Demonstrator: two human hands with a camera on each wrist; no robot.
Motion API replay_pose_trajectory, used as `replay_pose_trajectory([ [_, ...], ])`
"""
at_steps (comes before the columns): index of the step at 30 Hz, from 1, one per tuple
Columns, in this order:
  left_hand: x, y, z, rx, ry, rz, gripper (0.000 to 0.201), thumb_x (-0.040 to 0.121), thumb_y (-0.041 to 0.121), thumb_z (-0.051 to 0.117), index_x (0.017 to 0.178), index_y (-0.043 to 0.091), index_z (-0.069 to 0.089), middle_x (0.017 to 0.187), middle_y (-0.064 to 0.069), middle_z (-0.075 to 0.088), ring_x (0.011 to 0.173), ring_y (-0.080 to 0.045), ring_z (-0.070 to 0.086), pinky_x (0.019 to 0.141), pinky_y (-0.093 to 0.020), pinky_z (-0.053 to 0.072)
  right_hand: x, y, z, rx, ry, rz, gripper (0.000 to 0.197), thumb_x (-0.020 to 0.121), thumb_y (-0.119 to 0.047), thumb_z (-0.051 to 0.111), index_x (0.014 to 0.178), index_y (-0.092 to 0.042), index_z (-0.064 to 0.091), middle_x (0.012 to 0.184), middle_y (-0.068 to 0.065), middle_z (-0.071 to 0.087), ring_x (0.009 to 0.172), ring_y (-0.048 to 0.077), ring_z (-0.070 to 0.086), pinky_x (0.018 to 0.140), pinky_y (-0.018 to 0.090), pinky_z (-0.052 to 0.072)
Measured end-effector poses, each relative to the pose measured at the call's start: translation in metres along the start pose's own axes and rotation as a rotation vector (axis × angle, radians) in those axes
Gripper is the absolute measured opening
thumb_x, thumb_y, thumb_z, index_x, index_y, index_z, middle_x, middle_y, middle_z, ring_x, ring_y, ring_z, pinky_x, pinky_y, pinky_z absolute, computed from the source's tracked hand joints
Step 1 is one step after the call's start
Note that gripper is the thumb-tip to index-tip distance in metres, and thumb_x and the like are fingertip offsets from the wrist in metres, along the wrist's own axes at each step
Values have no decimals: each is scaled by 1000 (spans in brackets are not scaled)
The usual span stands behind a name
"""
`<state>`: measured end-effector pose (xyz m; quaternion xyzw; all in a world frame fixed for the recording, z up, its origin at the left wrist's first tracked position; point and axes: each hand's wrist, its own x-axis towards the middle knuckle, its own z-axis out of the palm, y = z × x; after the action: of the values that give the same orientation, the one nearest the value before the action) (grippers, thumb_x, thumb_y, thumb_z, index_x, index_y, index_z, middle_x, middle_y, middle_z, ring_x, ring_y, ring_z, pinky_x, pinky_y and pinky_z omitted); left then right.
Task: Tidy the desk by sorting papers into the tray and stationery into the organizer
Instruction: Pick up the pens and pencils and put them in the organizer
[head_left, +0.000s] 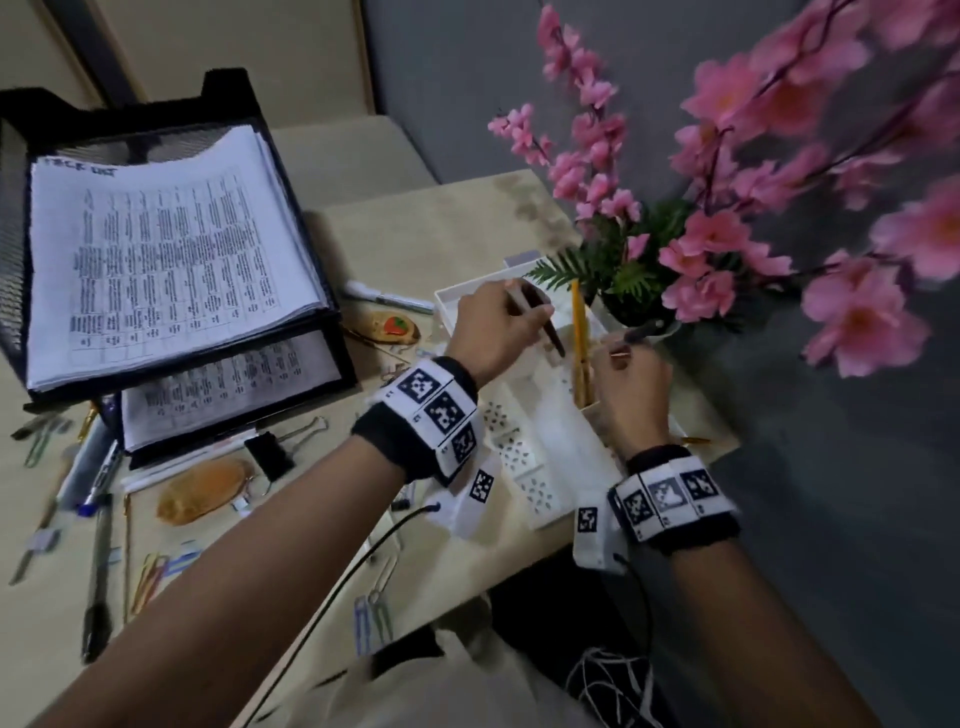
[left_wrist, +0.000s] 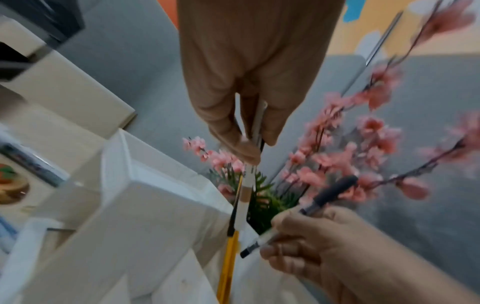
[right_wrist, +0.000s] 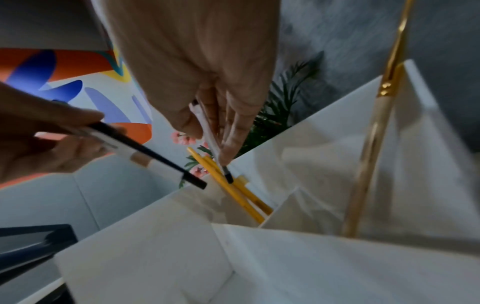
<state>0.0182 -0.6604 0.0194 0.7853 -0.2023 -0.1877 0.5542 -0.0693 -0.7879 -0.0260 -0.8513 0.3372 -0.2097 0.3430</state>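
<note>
With a pen pinched in my left hand (head_left: 493, 325) and another in my right hand (head_left: 631, 382), I'm filling the organizer (head_left: 550, 447) below them; next, I lower both pens beside the pencils (head_left: 581, 343).

Black wristbands (head_left: 415, 441) carry white square-patterned marker tags.

My head view looks steeply down from above onto the worktop (head_left: 426, 228), both forearms reaching forward. My left wrist view sits close, looking along the left hand (left_wrist: 233, 123); my right wrist view does likewise along the right hand (right_wrist: 207, 92). All three share the white organizer (head_left: 545, 447) and yellow pencils (right_wrist: 233, 191).
</note>
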Motion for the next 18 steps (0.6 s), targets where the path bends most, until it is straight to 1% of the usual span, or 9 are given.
replay_pose_trajectory([
  [1,8,2,10,18,1,-3,10,86,12,63,76,10,66,93,-20,72,76,-26,68,82,-39,56,5,3,0,-10,-1,10,26,93,-12,45,84,4,62,75,14,62,73,23,58,59,20,27],
  [3,22,4,28,86,-4,-32,15,83,12,65,87,-2,69,89,-22,72,84,-31,69,84,-42,55,11,8,1,-55,-35,16,28,94,-14,44,83,4,62,83,23,67,81,31,63,60,21,28],
  [4,28,1,35,131,-21,-45,16,82,11,65,86,-4,69,86,-22,72,85,-32,69,83,-40,55,13,12,3,-98,-75,7,27,94,-15,44,84,3,62,87,25,67,85,34,63,61,23,31],
  [6,38,-4,46,258,-86,-73,13,82,12,64,76,1,67,77,-16,68,81,-27,66,73,-31,53,16,21,9,-190,-205,0,25,93,-18,47,90,1,63,94,25,68,92,38,62,67,29,39],
  [8,47,-10,55,358,-110,-96,24,81,12,63,58,7,56,73,-14,62,76,-26,62,63,-29,46,19,27,13,-248,-326,36,27,90,-26,52,96,-3,66,101,23,68,98,38,61,75,32,45],
  [10,52,-9,62,412,-127,-97,28,79,10,63,57,11,45,80,-17,62,85,-33,63,68,-34,48,21,29,13,-274,-377,72,30,89,-30,53,98,-4,66,106,22,67,100,38,60,77,32,47],
  [12,54,-3,64,462,-148,-86,12,80,9,62,78,9,50,101,-22,62,101,-36,59,78,-36,48,23,29,13,-295,-398,64,31,90,-30,50,96,-3,64,108,22,66,100,38,60,72,29,42],
  [15,59,-5,59,518,-177,-78,34,84,9,61,116,3,53,123,-20,56,116,-32,51,86,-32,43,22,28,11,-301,-396,78,26,88,-26,54,95,-1,60,108,24,64,99,37,59,68,26,36],
  [18,53,-10,37,472,-129,-47,39,84,8,60,122,4,54,124,-17,58,115,-29,53,86,-26,40,18,26,7,-298,-349,71,22,88,-19,53,99,-1,58,108,23,64,101,37,58,73,32,44],
])
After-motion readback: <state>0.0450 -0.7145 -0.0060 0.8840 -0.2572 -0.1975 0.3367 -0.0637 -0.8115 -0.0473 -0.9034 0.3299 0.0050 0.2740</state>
